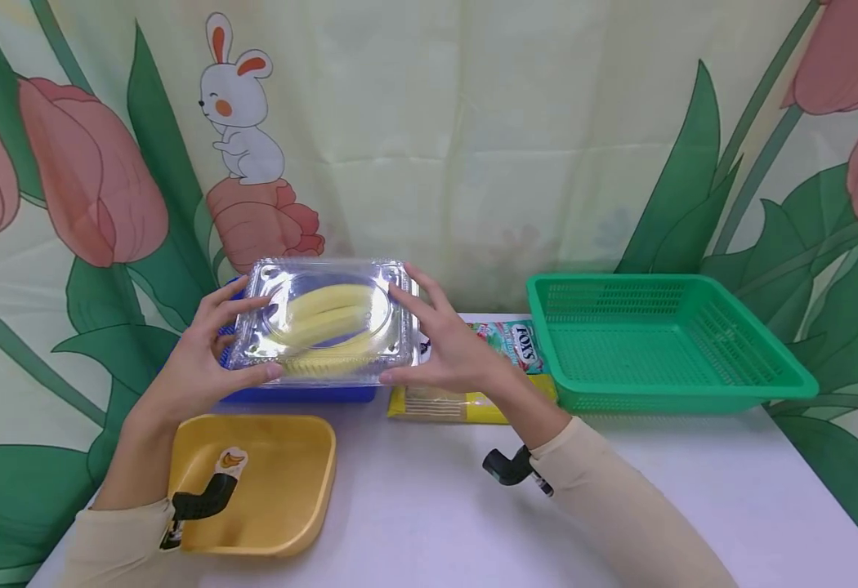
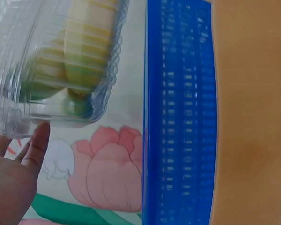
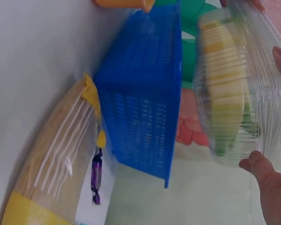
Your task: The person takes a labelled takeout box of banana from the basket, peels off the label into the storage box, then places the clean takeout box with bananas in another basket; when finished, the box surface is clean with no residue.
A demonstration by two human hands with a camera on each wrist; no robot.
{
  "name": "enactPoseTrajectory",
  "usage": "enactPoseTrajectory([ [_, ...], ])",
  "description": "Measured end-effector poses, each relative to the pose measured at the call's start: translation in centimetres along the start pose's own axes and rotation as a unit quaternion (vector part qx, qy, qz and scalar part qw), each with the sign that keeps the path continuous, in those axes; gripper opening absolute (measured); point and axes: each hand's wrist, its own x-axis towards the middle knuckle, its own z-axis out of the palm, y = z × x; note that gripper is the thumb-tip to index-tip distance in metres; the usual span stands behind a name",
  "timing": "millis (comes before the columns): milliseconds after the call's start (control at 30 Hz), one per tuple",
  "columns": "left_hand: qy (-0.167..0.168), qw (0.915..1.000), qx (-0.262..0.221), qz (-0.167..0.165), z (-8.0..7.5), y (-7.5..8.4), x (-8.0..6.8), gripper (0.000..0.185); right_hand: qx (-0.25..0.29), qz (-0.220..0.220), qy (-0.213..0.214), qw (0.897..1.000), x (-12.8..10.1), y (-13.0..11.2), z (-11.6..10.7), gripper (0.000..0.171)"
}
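Note:
A clear plastic clamshell box (image 1: 326, 275) with yellow bananas (image 1: 329, 317) inside is held up by both hands, its lid facing the head camera. My left hand (image 1: 197, 359) grips the box's left side, thumb at the lower edge and fingers spread along the side. On the opposite side my right hand (image 1: 458, 351) grips it the same way, with the thumb (image 3: 260, 164) at the box's rim in the right wrist view. Both wrist views show the box raised beyond the blue basket (image 2: 180, 140). In the head view it covers most of that basket.
An orange-yellow tub (image 1: 267, 482) stands in front of the blue basket. To the right are a yellow-ended clear packet (image 1: 484, 408), a FOX'S candy bag (image 1: 520, 343) and a green basket (image 1: 679, 396). A purple wrapped candy (image 3: 97, 177) lies by the blue basket. A printed curtain hangs behind.

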Motion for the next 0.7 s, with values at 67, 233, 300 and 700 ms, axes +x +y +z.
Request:
enactPoseTrajectory([
  [67, 0.01, 0.9999, 0.002, -0.007, -0.4, -0.4, 0.0, 0.082, 0.008, 0.005, 0.001, 1.0, 0.7, 0.1, 0.5, 0.108],
  [233, 0.046, 0.9989, -0.003, -0.011, -1.4, -1.9, 0.3, 0.076, 0.016, -0.001, 0.014, 1.0, 2.5, 0.0, 1.5, 0.107],
  [300, 0.052, 0.9985, -0.005, -0.018, -1.6, -2.7, 0.3, 0.074, 0.013, -0.003, 0.019, 1.0, 3.1, -0.2, 2.0, 0.106],
  [700, 0.024, 0.9954, -0.017, -0.091, -2.4, -5.6, -0.5, 0.068, 0.016, 0.03, -0.004, 0.999, 5.0, 0.2, 4.7, 0.103],
])
